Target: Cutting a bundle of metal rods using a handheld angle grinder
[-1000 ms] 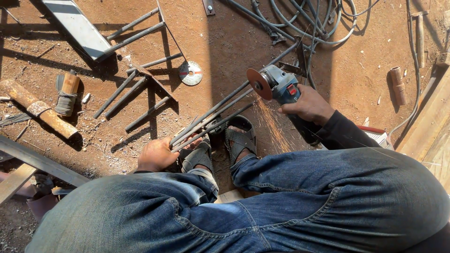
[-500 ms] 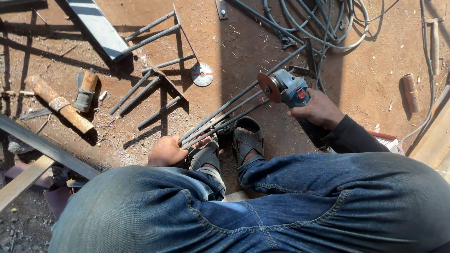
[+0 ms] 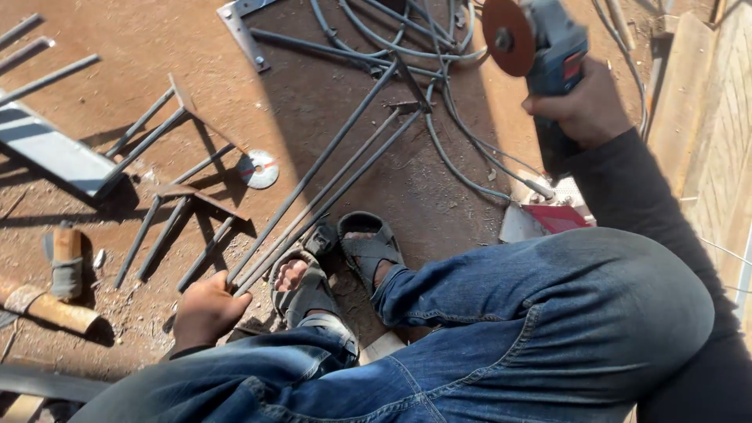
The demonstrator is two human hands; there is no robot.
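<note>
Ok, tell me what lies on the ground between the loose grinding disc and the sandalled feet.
In the head view, the long steel rods run across that stretch, gripped at their near end by the left hand; otherwise only bare dirt lies between the disc and the sandalled feet.

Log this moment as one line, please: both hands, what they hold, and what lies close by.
left hand: grips steel rods near end | right hand: holds angle grinder raised off rods | nearby: loose disc, cables

Ground (image 3: 157,47) was bare reddish dirt under hard sunlight, with sharp shadows. Wooden planks (image 3: 717,117) ran along the right edge. Grey cables (image 3: 376,31) lay coiled at top centre. A striped metal panel (image 3: 47,153) sat at left.
</note>
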